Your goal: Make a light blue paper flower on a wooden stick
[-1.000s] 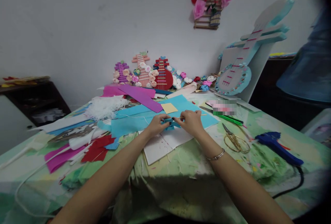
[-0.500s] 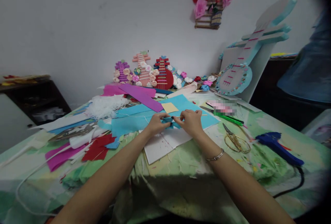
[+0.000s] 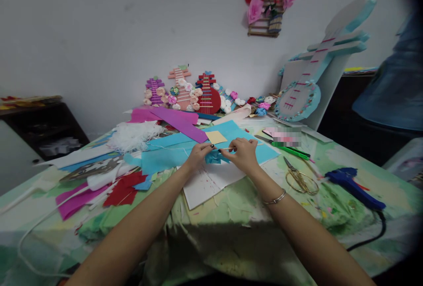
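Over the white board, both my hands are raised close together in front of me. A crumpled piece of blue paper is bunched between them. Its left edge is pinched in the fingers of my left hand. My right hand is closed on a thin wooden stick, which lies almost level and points toward the paper. The right thumb also touches the paper's right side. Behind the hands lie a blue sheet and a small pale yellow square of paper.
Gold-handled scissors, a blue glue gun and a green-handled cutter lie to the right. White shredded paper, a purple strip and red scraps are on the left. Decorated paper instruments stand along the wall.
The blue paper now hangs lower and looks more bunched between my hands. My left fingers have shifted on its edge. The stick stays in my right hand.
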`<state>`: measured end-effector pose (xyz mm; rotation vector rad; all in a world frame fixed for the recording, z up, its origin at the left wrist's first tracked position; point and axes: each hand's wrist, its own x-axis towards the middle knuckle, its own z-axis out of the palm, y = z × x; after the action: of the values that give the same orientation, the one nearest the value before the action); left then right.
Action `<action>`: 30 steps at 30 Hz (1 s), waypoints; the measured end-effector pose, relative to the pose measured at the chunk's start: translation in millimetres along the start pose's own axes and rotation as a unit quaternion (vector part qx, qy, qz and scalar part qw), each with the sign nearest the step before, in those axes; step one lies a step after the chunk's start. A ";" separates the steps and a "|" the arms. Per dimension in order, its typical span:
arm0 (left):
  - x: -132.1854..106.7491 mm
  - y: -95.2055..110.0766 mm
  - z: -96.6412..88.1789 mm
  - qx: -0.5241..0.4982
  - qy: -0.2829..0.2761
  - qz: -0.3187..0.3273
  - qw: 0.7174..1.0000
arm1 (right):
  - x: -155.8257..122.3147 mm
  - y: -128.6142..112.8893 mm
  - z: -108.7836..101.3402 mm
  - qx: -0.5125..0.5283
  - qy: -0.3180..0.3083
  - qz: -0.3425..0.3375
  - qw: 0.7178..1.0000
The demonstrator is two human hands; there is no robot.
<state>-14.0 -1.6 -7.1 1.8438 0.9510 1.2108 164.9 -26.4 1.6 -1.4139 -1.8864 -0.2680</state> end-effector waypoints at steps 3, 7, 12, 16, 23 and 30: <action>0.1 0.4 0.3 0.014 0.007 0.006 1.000 | 0.2 0.4 -0.8 0.007 -0.005 -0.001 1.000; 0.2 1.0 0.0 0.011 0.005 0.005 1.000 | 0.5 1.6 -1.9 0.017 -0.007 -0.002 1.000; 0.1 3.4 -0.5 0.000 -0.002 0.002 1.000 | 1.8 3.3 -3.2 0.042 -0.012 0.002 0.999; -1.3 5.0 0.4 -0.021 -0.003 -0.003 1.000 | 2.8 5.7 -3.3 0.048 -0.012 0.002 0.999; -6.3 7.2 -2.0 -0.063 -0.033 -0.029 0.997 | 4.0 10.7 -3.0 0.065 -0.020 0.000 0.998; -5.5 5.4 -3.9 -0.004 -0.033 0.011 0.999 | 5.6 18.1 1.2 0.058 -0.052 -0.007 0.997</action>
<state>-18.2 -8.2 -3.5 1.8821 0.8905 1.1581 179.9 -14.9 -0.2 -1.3591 -1.9641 -0.0919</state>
